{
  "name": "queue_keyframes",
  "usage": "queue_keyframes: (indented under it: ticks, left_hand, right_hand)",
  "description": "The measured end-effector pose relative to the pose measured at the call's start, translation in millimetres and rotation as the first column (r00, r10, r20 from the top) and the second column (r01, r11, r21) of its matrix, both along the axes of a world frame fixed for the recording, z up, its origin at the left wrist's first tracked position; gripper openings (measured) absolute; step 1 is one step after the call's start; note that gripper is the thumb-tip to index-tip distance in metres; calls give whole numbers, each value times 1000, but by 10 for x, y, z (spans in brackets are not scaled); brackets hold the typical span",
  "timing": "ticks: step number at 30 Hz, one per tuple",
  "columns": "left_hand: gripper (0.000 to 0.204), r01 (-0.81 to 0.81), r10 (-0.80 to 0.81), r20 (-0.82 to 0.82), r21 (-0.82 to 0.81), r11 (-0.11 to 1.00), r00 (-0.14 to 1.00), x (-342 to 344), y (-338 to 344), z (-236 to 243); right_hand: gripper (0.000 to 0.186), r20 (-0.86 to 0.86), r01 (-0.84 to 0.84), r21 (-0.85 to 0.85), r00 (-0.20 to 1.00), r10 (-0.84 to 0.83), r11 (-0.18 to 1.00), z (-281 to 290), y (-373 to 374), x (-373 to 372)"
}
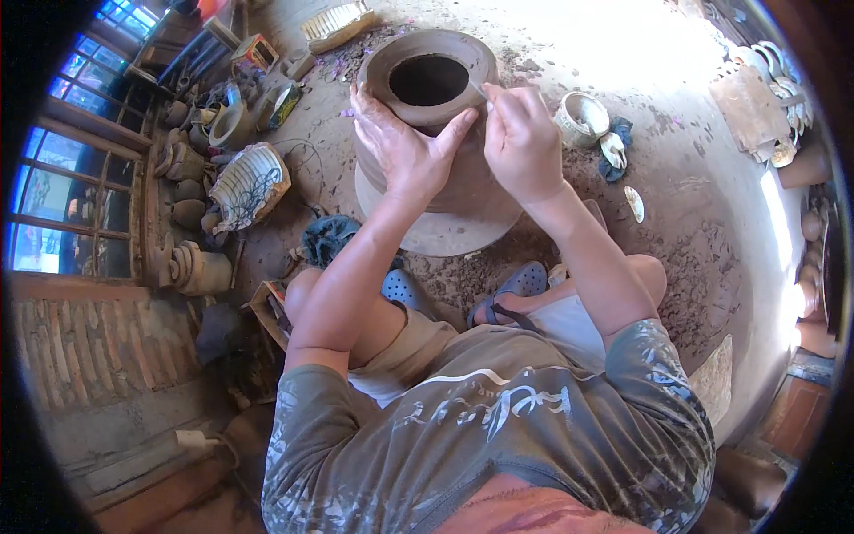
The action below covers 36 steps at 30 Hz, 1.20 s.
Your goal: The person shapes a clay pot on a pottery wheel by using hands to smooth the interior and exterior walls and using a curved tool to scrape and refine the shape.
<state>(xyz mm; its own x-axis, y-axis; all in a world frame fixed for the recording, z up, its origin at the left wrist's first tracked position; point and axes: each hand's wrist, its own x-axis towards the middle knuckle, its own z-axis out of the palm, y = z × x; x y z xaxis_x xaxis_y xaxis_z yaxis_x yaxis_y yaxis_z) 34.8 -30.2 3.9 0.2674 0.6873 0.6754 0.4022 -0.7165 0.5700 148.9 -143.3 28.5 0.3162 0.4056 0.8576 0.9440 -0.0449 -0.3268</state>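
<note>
Beyond 2 blue perforated clogs (pixel 527 279), a pale round disc (pixel 445 240) carries the brown clay pot (pixel 464 176). The left hand (pixel 405 149) is spread, steadying the rim (pixel 481 60) from outside; the right hand (pixel 525 133) pinches what looks like a thin tool (pixel 477 88) at the rim's right side. The pot looks heavy, its clay probably soft and easily dented; broad palms low on the wall should suit it best. Farther off lies 1 ribbed cream-coloured piece (pixel 337 25).

Brown clay pot (pixel 464 171), blue dotted clogs (pixel 402 287), pale-printed dark shirt (pixel 485 427)
</note>
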Motion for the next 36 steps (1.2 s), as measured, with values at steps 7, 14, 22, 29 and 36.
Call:
queue_keyframes:
  ticks: [7,14,22,29,36]
  left_hand:
    - [127,214,-215,3,-66,975,977,-154,64,-79]
    - [124,166,-168,-2,-118,979,986,-109,-45,-26]
    - [123,153,-154,-17,-49,987,988,-157,-21,-100]
    - [126,248,-245,59,-71,966,968,-184,70,-168]
    - [147,380,-376,56,-199,903,925,-427,469,48]
  right_hand:
    - [18,-63,-216,46,974,219,975,83,-65,-187]
    - [13,-132,-34,-43,991,28,998,160,3,330]
    - [13,-88,-131,-24,988,129,991,197,-85,-4]
    - [12,-42,-300,-82,954,297,951,175,-109,-71]
    - [13,-666,-367,217,622,412,905,-339,-253,474]
